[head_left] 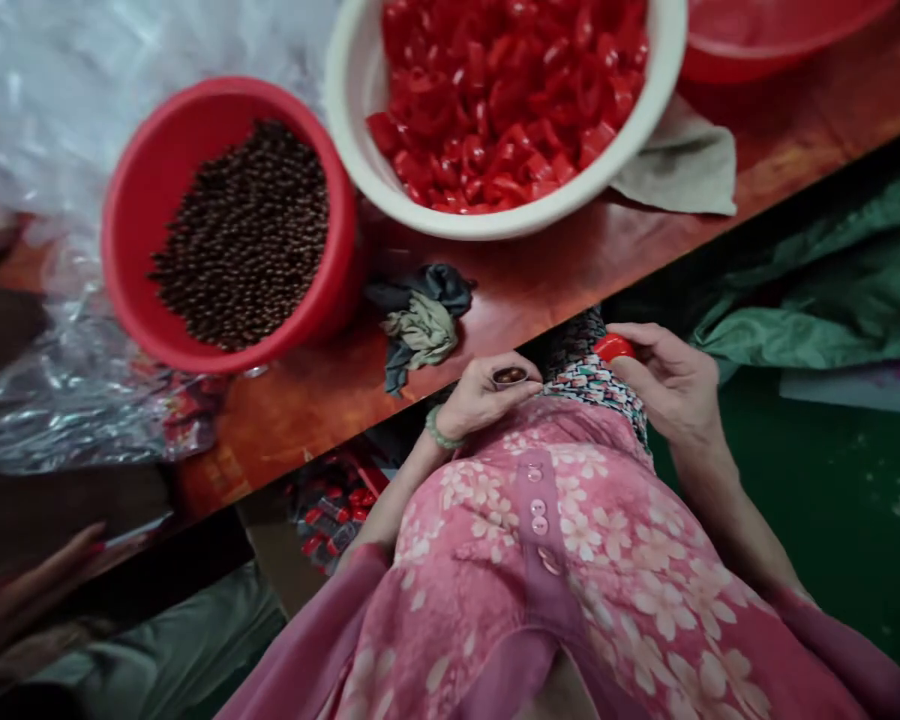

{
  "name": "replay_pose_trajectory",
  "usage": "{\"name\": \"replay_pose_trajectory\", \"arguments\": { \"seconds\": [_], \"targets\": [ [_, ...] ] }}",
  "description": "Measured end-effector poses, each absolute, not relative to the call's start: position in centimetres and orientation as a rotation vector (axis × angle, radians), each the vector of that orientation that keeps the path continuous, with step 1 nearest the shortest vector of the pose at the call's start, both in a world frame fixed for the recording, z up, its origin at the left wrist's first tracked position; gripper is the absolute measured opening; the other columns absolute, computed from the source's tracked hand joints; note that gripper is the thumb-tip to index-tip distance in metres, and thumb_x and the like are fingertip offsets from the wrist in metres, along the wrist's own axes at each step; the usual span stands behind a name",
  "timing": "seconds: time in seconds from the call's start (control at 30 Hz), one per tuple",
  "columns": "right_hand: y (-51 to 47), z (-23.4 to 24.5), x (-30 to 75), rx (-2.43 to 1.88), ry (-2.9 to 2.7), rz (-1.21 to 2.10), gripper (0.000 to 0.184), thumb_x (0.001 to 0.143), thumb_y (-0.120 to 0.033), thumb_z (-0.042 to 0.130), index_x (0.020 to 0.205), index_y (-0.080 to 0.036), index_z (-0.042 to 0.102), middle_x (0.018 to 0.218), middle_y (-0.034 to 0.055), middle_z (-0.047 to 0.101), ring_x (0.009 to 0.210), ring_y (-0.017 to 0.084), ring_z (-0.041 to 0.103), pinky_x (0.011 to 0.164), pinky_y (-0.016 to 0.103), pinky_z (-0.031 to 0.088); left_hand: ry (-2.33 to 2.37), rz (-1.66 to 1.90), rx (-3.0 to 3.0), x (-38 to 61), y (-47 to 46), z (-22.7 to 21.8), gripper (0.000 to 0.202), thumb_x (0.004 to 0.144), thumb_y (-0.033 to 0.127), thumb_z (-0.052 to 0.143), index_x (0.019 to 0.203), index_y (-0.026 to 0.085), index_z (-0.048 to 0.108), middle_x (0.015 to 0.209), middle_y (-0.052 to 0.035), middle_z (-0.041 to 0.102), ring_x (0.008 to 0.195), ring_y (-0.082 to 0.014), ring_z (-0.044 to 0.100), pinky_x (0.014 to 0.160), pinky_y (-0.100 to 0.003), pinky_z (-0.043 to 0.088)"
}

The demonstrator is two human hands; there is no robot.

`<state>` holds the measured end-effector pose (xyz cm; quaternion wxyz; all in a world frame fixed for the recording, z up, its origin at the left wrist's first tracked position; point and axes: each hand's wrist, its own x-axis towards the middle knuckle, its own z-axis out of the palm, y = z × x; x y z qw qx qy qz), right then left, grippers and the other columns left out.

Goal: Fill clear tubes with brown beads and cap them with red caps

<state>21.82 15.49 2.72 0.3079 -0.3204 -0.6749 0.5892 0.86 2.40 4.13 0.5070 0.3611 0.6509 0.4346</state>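
Red plastic, smooth and glossy, makes the small rounded cap pinched between thumb and fingers of the right hand in the head view, just above the patterned fabric on the lap. Opposite it, near the table edge, the left hand grips a small oval-mouthed container with dark brown contents showing at its opening; a bracelet of round green beads circles that wrist. On the reddish-brown, shiny table, a round red plastic bucket holds tiny, lustrous brown pellets. Beside it, a white basin brims with shiny, hollow-looking red plastic pieces. Crumpled grey-green cloth lies near both vessels, and crinkled clear plastic spreads at the left.
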Motion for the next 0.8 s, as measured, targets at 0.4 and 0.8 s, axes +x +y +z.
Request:
{"name": "replay_pose_trajectory", "arguments": {
  "seconds": [0.4,0.8],
  "targets": [
    [12.4,6.0,9.4,-0.103,-2.244,1.269,0.025,0.096,-0.019,0.068,0.120,-0.025,0.074,0.106,0.0050,0.080,0.094,0.018,0.077,0.085,0.032,0.063,1.336,1.285,0.636,-2.9,-0.5,5.0,0.057,0.066,0.062,0.087,0.066,0.014,0.056,0.060,0.0069,0.044,0.058,-0.0050,0.035,0.056,-0.021,0.032],
    [11.1,7.6,5.0,0.366,-2.544,0.919,0.052,0.098,-0.017,0.064,0.149,-0.025,0.055,0.105,0.0080,0.076,0.088,0.021,0.075,0.083,0.033,0.061,1.280,1.192,0.514,-7.7,-4.7,6.0,0.022,0.065,0.015,0.087,0.065,0.012,0.064,0.061,0.0072,0.054,0.063,-0.0070,0.048,0.066,-0.021,0.041]
  ]
}}
